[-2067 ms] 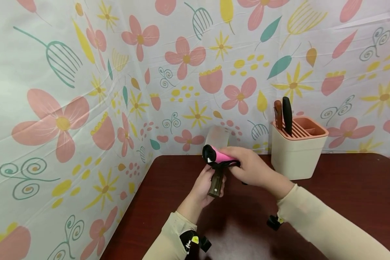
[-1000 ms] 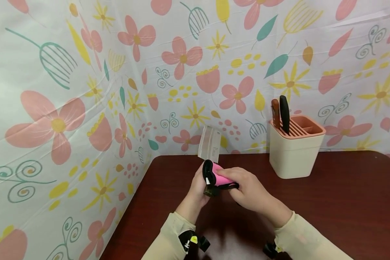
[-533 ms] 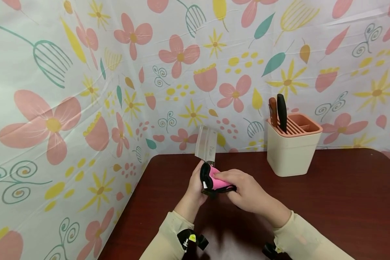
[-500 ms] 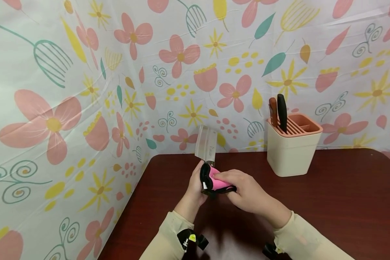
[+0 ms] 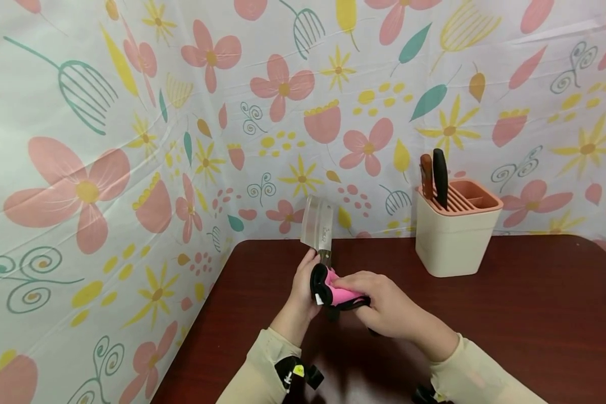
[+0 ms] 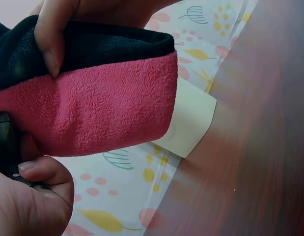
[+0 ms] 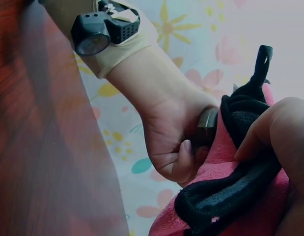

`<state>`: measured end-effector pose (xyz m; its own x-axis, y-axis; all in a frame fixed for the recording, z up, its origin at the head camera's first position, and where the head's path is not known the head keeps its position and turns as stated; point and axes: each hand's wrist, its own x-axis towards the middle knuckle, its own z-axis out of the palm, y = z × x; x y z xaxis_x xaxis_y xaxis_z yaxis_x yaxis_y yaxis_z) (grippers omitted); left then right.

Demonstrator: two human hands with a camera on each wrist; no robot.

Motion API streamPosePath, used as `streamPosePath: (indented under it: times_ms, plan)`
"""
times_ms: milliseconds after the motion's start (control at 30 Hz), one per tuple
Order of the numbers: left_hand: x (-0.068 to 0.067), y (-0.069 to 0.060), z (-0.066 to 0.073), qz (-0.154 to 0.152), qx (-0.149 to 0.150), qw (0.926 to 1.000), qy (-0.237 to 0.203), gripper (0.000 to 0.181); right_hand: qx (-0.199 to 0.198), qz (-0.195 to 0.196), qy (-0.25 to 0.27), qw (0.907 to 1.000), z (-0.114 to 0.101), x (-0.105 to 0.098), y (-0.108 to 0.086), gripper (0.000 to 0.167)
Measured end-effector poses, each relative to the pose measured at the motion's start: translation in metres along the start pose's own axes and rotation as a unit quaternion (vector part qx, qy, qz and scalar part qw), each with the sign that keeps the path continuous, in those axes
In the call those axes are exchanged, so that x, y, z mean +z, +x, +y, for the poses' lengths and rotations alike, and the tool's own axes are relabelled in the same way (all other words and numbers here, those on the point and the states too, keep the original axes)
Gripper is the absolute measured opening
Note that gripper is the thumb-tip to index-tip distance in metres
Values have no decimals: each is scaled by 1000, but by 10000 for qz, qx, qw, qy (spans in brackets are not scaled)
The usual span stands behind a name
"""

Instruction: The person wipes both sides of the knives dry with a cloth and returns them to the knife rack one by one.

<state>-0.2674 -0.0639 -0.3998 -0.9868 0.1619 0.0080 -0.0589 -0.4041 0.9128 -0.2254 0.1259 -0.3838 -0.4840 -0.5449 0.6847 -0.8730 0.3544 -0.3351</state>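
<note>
My left hand (image 5: 301,294) grips a cleaver by its dark handle (image 7: 207,124). The cleaver's broad metal blade (image 5: 318,223) points away from me, up toward the wall. My right hand (image 5: 390,306) pinches a folded pink cloth with black edging (image 5: 344,294), thumb on top. The cloth lies against the handle beside my left fingers and hides most of it in the head view. In the left wrist view the pink cloth (image 6: 112,105) covers the middle, and the pale blade (image 6: 191,118) shows behind it. The right wrist view shows the handle's butt end beside the cloth.
A cream knife holder with an orange slotted top (image 5: 457,241) stands at the table's back right. A brown handle (image 5: 426,175) and a black handle (image 5: 440,178) rise from it. Flower-patterned sheeting (image 5: 283,140) hangs along the back and left of the dark red table (image 5: 545,314).
My right hand has brought the cloth from the blade end of the handle down toward its butt. The blade and handle's neck show more now. My left hand keeps its grip.
</note>
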Motion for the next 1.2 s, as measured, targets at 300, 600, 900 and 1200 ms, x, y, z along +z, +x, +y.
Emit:
streamPosePath:
  times_ms: [300, 600, 900, 1200]
  plan:
    - [1, -1, 1, -23, -48, 10000, 11, 63, -52, -208, 567, 9982, -5, -5, 0, 59]
    - [4, -1, 1, -199, -32, 9997, -139, 56, -364, -162, 754, 9964, -9, -9, -1, 60]
    - [3, -4, -4, -88, -79, 9998, -140, 57, -399, -396, 761, 9955, -10, -10, -4, 64]
    - [4, -3, 3, -11, 14, 9998, 174, 53, -541, -605, 784, 9936, -14, -16, 0, 63]
